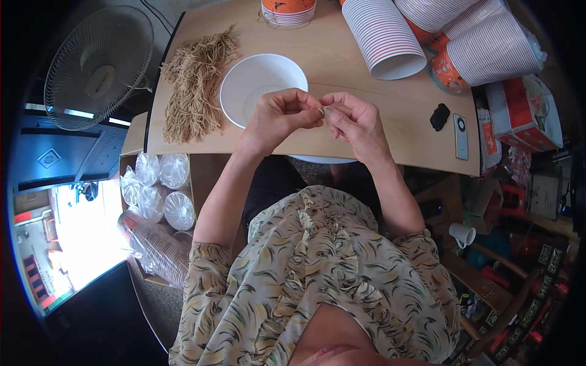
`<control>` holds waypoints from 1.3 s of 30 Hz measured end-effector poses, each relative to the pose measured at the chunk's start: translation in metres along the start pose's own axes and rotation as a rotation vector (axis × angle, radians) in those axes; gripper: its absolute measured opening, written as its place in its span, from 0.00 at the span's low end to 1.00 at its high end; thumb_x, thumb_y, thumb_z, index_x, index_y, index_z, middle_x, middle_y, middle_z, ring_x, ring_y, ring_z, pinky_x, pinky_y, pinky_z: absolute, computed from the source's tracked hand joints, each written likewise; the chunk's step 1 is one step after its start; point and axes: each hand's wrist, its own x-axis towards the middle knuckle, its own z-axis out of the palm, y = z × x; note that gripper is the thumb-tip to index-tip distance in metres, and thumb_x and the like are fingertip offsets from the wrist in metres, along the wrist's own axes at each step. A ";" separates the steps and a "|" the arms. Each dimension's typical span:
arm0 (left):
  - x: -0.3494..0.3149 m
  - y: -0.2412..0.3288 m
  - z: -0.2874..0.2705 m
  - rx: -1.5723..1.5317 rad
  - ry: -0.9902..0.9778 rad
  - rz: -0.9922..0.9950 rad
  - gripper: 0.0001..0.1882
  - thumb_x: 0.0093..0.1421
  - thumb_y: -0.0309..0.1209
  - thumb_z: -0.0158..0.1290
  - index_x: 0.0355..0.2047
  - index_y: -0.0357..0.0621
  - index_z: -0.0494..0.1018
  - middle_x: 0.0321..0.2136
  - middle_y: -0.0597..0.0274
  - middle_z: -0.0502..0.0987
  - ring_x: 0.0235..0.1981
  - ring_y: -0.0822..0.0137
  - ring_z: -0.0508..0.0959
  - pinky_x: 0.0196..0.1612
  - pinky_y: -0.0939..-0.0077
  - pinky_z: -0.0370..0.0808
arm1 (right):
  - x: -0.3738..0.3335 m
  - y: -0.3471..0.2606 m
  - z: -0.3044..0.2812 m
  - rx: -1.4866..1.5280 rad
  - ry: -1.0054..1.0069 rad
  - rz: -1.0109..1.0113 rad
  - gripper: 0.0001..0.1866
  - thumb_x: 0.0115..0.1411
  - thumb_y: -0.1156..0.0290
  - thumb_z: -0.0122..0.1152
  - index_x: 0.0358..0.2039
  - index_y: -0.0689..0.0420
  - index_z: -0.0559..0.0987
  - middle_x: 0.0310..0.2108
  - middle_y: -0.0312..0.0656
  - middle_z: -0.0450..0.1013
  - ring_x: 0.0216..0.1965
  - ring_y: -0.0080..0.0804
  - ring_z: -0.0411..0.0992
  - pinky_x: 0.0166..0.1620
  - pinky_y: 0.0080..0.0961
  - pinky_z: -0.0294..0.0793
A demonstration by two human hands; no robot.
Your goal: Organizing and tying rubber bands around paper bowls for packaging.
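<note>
My left hand point(284, 118) and my right hand point(355, 122) meet fingertip to fingertip above the table's near edge. Both are closed in a pinch around a tiny pale bit point(321, 111), too small to name. Just beyond my left hand stands a white paper bowl point(228, 91), its mouth upward and partly hidden by that hand. Left of the bowl lies a heap of tan twine strands point(194, 91), spread along the table's left side.
Stacked paper tubs point(384, 39) lie on their sides at the back right; an orange tub point(289, 12) stands at the back. A black lump point(439, 116) and a phone-like slab point(461, 137) rest on the table point(403, 143). A fan point(101, 73) and a box of wrapped cups point(174, 171) are left.
</note>
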 end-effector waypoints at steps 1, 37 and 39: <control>0.000 0.000 -0.001 -0.005 -0.006 0.004 0.07 0.63 0.23 0.61 0.39 0.32 0.78 0.33 0.61 0.82 0.37 0.72 0.83 0.44 0.79 0.81 | 0.000 0.000 -0.001 0.000 0.000 0.000 0.11 0.69 0.72 0.59 0.47 0.66 0.77 0.28 0.32 0.74 0.26 0.14 0.67 0.30 0.13 0.67; -0.001 -0.004 0.000 0.061 -0.024 0.082 0.16 0.60 0.20 0.63 0.44 0.36 0.69 0.32 0.60 0.83 0.37 0.72 0.84 0.44 0.78 0.82 | 0.003 0.004 -0.008 -0.132 -0.081 -0.150 0.05 0.70 0.76 0.56 0.40 0.65 0.77 0.27 0.34 0.74 0.28 0.15 0.70 0.33 0.16 0.72; -0.001 -0.004 -0.001 0.068 -0.021 0.075 0.15 0.60 0.20 0.63 0.44 0.36 0.69 0.32 0.60 0.83 0.37 0.72 0.84 0.44 0.79 0.82 | 0.002 0.004 -0.010 -0.168 -0.088 -0.107 0.06 0.71 0.74 0.55 0.40 0.64 0.76 0.26 0.34 0.74 0.27 0.16 0.70 0.33 0.15 0.71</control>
